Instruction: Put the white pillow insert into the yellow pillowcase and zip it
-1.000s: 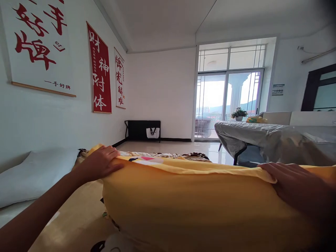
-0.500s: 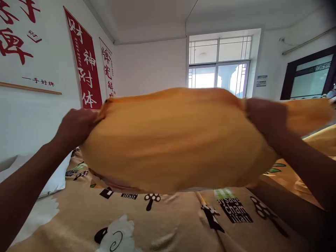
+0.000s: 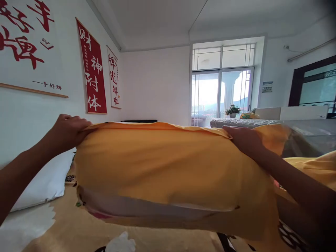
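Note:
An orange-yellow pillowcase (image 3: 168, 164) is stretched between my hands above the bed, its upper edge roughly level. My left hand (image 3: 70, 127) is closed on the upper left corner. Fingers wrapped over the same edge, my right hand (image 3: 244, 138) grips it farther right, and a flap of the cloth sticks out beyond that hand. Along the lower side the cloth gapes, showing a whitish layer (image 3: 147, 208); whether this is a pillow or the lining I cannot tell. Below lies a beige patterned bedsheet (image 3: 78, 234).
A white pillow (image 3: 44, 185) lies at the left by the wall. Yellow bedding (image 3: 312, 166) is bunched at the right. Beyond it stand plastic-covered furniture (image 3: 309, 136) and a potted plant (image 3: 232, 110) near the window. Scrolls, including a red one (image 3: 93, 70), hang on the left wall.
Both hands and the pillowcase sit lower in view, and the cloth has gone from billowing to hanging flatter. Its lower opening now shows more of the whitish layer. The view has tilted up slightly.

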`<action>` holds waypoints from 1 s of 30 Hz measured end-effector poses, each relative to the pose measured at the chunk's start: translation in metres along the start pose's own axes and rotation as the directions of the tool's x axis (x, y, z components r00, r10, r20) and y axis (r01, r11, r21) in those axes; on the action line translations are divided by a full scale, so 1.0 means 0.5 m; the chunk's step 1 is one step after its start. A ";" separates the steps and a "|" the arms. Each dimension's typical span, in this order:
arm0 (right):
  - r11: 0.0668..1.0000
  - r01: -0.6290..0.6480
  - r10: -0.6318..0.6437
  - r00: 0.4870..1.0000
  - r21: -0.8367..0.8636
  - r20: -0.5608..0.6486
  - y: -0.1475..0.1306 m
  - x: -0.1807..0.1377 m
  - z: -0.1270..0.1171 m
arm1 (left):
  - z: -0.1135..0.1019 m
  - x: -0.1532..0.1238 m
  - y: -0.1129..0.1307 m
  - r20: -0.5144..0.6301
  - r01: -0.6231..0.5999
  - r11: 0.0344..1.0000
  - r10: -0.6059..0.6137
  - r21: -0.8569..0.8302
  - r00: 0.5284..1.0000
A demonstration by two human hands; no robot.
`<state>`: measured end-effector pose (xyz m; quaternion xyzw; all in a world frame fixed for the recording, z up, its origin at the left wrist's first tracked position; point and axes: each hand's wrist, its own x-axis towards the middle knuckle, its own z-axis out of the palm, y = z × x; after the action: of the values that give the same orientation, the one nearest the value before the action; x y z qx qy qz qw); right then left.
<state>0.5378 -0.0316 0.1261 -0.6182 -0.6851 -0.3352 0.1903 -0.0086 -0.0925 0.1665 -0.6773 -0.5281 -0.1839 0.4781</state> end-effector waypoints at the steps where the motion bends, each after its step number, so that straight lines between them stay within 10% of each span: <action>1: 1.000 0.027 -0.027 0.998 0.001 0.049 0.003 0.011 0.009 | 0.015 0.006 0.003 0.063 0.013 0.999 -0.011 -0.033 0.998; 5: 0.996 0.045 -0.040 0.997 -0.079 0.072 -0.004 0.056 0.077 | 0.108 0.019 0.052 0.298 0.024 0.997 -0.001 -0.076 0.955; 10: 0.990 0.074 -0.064 0.994 0.118 -0.085 -0.137 -0.005 0.276 | 0.291 -0.092 0.232 0.109 0.283 0.947 -0.269 -0.150 0.957; 13: 0.778 0.385 -0.463 0.886 0.497 0.038 -0.249 -0.105 0.417 | 0.408 -0.195 0.346 0.405 0.219 0.845 -0.003 -0.487 0.914; 16: 0.699 0.291 -0.501 0.851 0.653 0.156 -0.309 -0.164 0.505 | 0.487 -0.248 0.394 0.578 0.414 0.713 -0.015 -0.566 0.816; 25: 0.632 0.324 -0.491 0.870 0.704 0.041 -0.279 -0.130 0.483 | 0.469 -0.266 0.325 0.554 0.458 0.578 -0.011 -0.676 0.833; 30: 0.770 0.233 -0.404 0.899 0.594 0.170 -0.293 -0.032 0.463 | 0.495 -0.137 0.316 0.525 0.485 0.515 -0.079 -0.707 0.848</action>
<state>0.4331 0.1160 -0.0802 -0.4500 -0.8684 -0.0536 0.2010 0.0430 0.0812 -0.0745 -0.7437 -0.5779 -0.3310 -0.0577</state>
